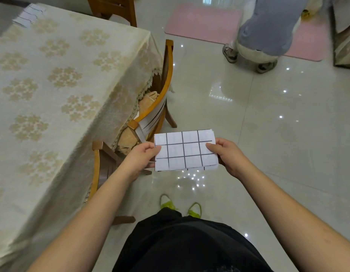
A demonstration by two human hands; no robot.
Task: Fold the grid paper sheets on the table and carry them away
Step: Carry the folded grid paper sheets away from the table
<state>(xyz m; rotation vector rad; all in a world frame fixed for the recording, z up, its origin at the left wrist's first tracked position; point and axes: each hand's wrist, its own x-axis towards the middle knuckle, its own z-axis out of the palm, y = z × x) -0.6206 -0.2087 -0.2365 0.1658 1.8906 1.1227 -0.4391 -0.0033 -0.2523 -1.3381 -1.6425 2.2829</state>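
While standing on the tiled floor, a person is pinching folded grid paper (pixel 185 150) between left hand (pixel 141 158) and right hand (pixel 228 156). More grid sheets (pixel 28 14) are lying at 11 o'clock on the table (pixel 52 99).

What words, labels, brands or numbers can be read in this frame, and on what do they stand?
None can be read.
Folded grid paper, held by the left hand and right hand: only hand-drawn black grid lines, no text.
Paper on the table's far corner: dark lines only, too small to tell.
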